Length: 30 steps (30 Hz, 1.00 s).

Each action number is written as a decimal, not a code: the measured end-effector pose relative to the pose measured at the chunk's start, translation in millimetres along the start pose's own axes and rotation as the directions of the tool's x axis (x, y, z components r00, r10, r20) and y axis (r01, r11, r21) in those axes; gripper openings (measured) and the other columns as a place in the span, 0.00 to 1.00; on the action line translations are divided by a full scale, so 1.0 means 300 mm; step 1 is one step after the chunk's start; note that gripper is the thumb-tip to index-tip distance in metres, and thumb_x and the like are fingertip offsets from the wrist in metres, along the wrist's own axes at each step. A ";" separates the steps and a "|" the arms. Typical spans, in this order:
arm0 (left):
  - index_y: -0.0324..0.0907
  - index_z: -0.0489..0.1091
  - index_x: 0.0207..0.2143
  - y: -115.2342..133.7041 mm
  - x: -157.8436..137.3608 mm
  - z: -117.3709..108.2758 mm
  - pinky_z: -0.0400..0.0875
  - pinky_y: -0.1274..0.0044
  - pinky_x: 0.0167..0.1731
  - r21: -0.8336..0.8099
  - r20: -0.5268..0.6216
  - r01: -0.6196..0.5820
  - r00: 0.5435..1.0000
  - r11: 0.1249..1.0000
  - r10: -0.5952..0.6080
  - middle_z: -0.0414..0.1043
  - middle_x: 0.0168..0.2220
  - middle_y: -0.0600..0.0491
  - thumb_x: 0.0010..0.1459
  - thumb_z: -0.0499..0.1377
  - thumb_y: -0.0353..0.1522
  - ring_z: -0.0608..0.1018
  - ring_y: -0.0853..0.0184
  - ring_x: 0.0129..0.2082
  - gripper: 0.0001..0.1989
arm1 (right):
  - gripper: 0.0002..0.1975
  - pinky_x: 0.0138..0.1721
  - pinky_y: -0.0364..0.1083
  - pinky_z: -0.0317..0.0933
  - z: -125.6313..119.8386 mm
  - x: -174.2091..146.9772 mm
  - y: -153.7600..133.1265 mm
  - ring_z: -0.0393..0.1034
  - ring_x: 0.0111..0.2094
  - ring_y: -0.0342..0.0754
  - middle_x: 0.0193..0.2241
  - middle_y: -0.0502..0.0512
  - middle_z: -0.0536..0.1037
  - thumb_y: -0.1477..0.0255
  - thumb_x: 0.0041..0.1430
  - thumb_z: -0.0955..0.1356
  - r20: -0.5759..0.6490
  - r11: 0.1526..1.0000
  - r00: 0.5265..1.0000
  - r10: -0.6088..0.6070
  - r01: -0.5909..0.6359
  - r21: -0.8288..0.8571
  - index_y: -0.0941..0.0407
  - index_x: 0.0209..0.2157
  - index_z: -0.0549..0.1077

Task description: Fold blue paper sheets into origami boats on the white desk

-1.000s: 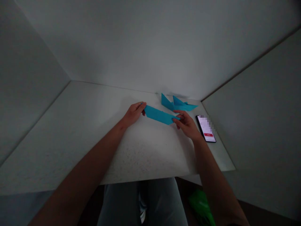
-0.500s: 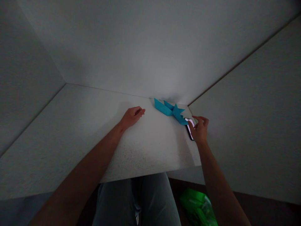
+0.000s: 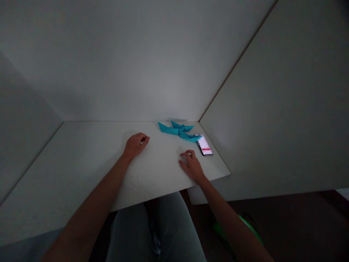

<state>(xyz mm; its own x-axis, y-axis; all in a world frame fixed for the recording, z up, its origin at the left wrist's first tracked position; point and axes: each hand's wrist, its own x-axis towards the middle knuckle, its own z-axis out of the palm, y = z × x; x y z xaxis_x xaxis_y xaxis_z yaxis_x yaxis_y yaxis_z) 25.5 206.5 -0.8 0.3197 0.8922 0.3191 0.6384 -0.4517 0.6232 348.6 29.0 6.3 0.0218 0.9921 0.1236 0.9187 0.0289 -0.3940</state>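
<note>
Three blue folded paper boats lie close together at the back right of the white tabletop point(image 3: 103, 160): a left boat point(image 3: 167, 129), a rear boat point(image 3: 186, 128) and a front boat point(image 3: 188, 137). The front boat's tip reaches the lit phone point(image 3: 205, 146), which lies flat at the right, its screen blurred. My right hand point(image 3: 191, 165) is over the table in front of the boats, fingers apart, holding nothing. My left hand point(image 3: 135, 145) rests left of the boats with its fingers curled in a loose fist, and no object shows in it.
White panels rise as a back wall point(image 3: 131, 65), a left wall point(image 3: 24, 109) and a right wall point(image 3: 278, 109). The table's front edge runs just above my jeans point(image 3: 174, 229). A green bag point(image 3: 251, 227) is on the dark floor at the right, partly behind my right forearm.
My right hand has moved left and nearer to me, away from the phone, uncovering its screen. The view has turned right. My left hand keeps its curled pose.
</note>
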 end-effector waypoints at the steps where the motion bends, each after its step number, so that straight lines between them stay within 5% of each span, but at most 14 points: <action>1: 0.43 0.77 0.40 0.005 -0.015 0.001 0.72 0.65 0.52 0.047 0.009 -0.029 1.000 0.998 0.029 0.82 0.43 0.43 0.70 0.53 0.45 0.80 0.55 0.46 0.18 | 0.20 0.56 0.58 0.75 0.001 0.012 -0.001 0.80 0.46 0.55 0.64 0.67 0.68 0.63 0.71 0.70 0.000 1.000 1.000 0.011 -0.011 -0.005 0.55 0.61 0.75; 5: 0.39 0.73 0.62 0.026 -0.129 -0.007 0.64 0.57 0.69 0.189 0.080 -0.038 0.997 0.981 0.023 0.74 0.66 0.37 0.70 0.54 0.46 0.72 0.48 0.68 0.27 | 0.21 0.60 0.57 0.72 0.007 0.038 -0.007 0.78 0.53 0.57 0.65 0.68 0.67 0.65 0.72 0.70 -0.001 1.000 1.000 0.006 -0.006 -0.016 0.57 0.62 0.74; 8: 0.38 0.64 0.71 0.034 -0.260 -0.043 0.59 0.55 0.74 0.268 0.118 0.015 0.992 0.963 -0.049 0.63 0.75 0.36 0.72 0.52 0.48 0.65 0.48 0.75 0.33 | 0.20 0.64 0.58 0.67 0.007 0.045 -0.013 0.75 0.57 0.59 0.64 0.68 0.69 0.65 0.72 0.69 -0.011 1.000 1.000 -0.018 0.018 0.001 0.58 0.61 0.75; 12: 0.36 0.59 0.75 0.047 -0.444 -0.118 0.58 0.51 0.75 0.370 0.054 0.136 0.984 0.919 -0.168 0.59 0.77 0.33 0.72 0.48 0.49 0.61 0.44 0.78 0.37 | 0.21 0.68 0.59 0.61 0.003 0.049 -0.024 0.67 0.65 0.62 0.64 0.70 0.69 0.66 0.72 0.70 -0.007 1.000 1.000 -0.030 0.030 0.004 0.59 0.62 0.74; 18: 0.34 0.59 0.75 0.119 -0.659 -0.169 0.56 0.50 0.75 0.461 0.058 0.131 0.982 0.878 -0.177 0.60 0.76 0.32 0.72 0.44 0.52 0.61 0.44 0.78 0.41 | 0.25 0.69 0.60 0.55 -0.009 0.045 -0.045 0.62 0.67 0.63 0.67 0.72 0.68 0.64 0.73 0.68 -0.009 1.000 1.000 0.012 -0.012 0.002 0.62 0.66 0.70; 30: 0.32 0.61 0.74 0.160 -0.701 -0.147 0.60 0.47 0.72 0.570 0.044 0.078 0.991 0.818 -0.125 0.58 0.77 0.30 0.71 0.47 0.54 0.63 0.39 0.76 0.43 | 0.31 0.72 0.61 0.50 0.012 0.099 -0.022 0.53 0.73 0.66 0.78 0.71 0.58 0.62 0.73 0.68 -0.060 1.000 0.998 0.023 -0.023 -0.010 0.62 0.70 0.66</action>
<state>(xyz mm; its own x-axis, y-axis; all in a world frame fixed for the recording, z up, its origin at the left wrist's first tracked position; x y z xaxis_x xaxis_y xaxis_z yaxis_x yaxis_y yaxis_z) -42.1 -3.0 -6.6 0.2678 0.9411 0.2065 0.9461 -0.2973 0.1281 341.8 58.6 9.3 0.0664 0.9834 0.1690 0.9217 0.0044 -0.3879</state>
